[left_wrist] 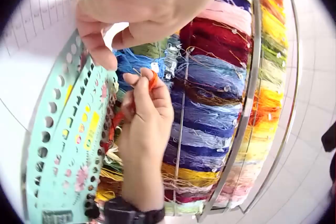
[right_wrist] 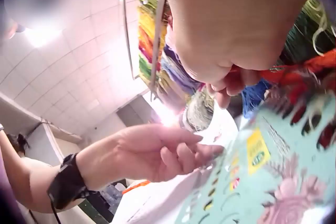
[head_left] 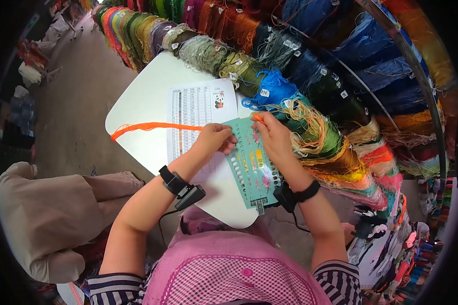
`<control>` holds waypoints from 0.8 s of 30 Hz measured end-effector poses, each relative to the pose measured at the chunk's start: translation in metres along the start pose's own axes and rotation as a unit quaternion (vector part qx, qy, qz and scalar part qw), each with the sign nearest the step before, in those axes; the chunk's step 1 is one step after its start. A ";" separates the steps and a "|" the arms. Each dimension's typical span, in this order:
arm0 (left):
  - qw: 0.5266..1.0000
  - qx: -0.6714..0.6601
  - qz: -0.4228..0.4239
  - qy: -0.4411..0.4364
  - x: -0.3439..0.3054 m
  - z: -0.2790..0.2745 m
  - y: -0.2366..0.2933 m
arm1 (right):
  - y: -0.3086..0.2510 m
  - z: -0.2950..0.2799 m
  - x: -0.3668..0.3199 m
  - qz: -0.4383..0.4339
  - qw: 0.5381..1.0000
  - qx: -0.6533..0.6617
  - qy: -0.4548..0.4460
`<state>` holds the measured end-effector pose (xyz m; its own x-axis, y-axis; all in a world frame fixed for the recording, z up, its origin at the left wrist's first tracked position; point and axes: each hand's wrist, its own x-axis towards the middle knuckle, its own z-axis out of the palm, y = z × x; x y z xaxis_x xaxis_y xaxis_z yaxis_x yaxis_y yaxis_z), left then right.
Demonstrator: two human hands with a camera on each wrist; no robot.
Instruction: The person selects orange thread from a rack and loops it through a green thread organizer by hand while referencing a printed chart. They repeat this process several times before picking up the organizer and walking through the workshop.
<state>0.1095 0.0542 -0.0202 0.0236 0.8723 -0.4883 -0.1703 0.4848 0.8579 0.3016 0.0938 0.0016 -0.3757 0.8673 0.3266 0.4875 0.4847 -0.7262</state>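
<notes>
Some orange thread [head_left: 258, 119], at the punched card [head_left: 254, 175], is pinched by the right grip [head_left: 272, 136]; what the curled left grip [head_left: 215, 139] holds cannot be told. Threading seems underway; pulling-through appears needed.

Strong white glare [right_wrist: 42, 36] in the right wrist view, head view dark-rimmed.

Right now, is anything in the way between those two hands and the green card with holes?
No, nothing visible. The left hand is at the left edge of the green card, though contact is hard to tell; the right hand is by its upper right edge, pinching orange thread.
</notes>
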 end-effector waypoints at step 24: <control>0.994 -0.069 -0.012 -0.086 0.002 -0.005 0.010 | 0.008 0.035 0.000 0.135 0.989 0.067 0.006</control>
<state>0.1028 0.0600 -0.0135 0.1960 0.8645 -0.4629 -0.3005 0.5023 0.8108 0.2784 0.0938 -0.0254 -0.2368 0.9646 0.1159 0.4590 0.2162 -0.8617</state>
